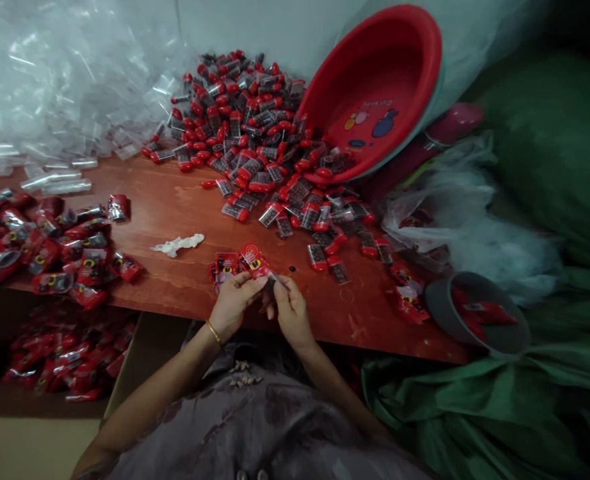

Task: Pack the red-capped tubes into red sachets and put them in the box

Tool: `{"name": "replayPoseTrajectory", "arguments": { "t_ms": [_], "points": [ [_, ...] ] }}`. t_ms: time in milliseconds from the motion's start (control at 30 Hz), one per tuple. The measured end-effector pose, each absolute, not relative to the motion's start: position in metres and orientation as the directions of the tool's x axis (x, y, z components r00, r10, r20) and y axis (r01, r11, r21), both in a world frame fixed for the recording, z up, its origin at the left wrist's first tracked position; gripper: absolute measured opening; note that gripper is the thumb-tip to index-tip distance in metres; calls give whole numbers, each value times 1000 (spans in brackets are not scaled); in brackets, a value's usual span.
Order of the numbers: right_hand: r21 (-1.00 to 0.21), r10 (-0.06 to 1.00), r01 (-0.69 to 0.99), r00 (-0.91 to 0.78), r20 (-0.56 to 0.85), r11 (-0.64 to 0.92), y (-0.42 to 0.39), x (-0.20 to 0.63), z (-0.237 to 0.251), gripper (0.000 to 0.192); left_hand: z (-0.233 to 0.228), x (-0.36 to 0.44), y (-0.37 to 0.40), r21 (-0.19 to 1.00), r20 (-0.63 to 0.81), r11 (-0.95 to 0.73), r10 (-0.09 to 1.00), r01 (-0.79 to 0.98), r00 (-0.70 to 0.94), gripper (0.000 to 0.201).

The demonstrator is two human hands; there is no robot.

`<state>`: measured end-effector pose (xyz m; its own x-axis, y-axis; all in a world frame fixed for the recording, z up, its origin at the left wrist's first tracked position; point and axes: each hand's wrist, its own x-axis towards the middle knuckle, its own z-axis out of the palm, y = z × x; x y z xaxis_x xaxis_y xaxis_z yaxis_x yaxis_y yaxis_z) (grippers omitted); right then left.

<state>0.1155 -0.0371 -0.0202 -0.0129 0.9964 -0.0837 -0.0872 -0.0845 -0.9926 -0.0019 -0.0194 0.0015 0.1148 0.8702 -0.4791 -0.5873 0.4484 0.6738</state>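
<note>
Over the table's front edge, my left hand (235,300), with a gold bracelet at the wrist, pinches a red printed packet (255,260) between thumb and fingers. My right hand (292,310) closes on the packet's lower right end. Something dark shows between the two hands, too shaded to make out. Just left of the packet lies a small stack of red printed cards (226,265), partly covered by my left hand. Beyond my hands spreads a large heap of small clear boxes with red caps (245,120), their contents dark.
A red basin (375,73) leans behind the heap. Clear plastic sleeves (65,80) pile up at back left. Filled red packets (49,247) lie at left, with more in a carton (69,353) below. A grey bowl (509,333) and plastic bag (475,220) stand at right.
</note>
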Motion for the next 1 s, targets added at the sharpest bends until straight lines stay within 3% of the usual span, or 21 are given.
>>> {"name": "replayPoseTrajectory", "arguments": {
  "t_ms": [167,333,533,800,867,1000],
  "points": [
    [-997,990,80,-138,-27,-16,-37,118,-18,25,5,-1,-17,738,-398,396,909,-547,121,40],
    [-977,993,208,-109,35,57,-34,123,-15,24,9,-8,-10,808,-329,364,931,-462,159,33],
    [-990,986,-103,-141,-85,-100,-33,120,-13,31,15,-9,-12,845,-282,386,910,-370,305,40],
    [-992,995,-71,5,-104,-103,-31,109,-10,32,1,1,-22,864,-285,346,935,-366,211,40],
    [-991,991,-70,-80,-110,-116,-29,109,-8,32,2,0,-20,834,-298,348,937,-429,182,39],
    [-975,956,-144,-266,-126,-169,-28,112,-6,32,8,-5,-15,816,-326,261,944,-517,-39,35]
  ]
}}
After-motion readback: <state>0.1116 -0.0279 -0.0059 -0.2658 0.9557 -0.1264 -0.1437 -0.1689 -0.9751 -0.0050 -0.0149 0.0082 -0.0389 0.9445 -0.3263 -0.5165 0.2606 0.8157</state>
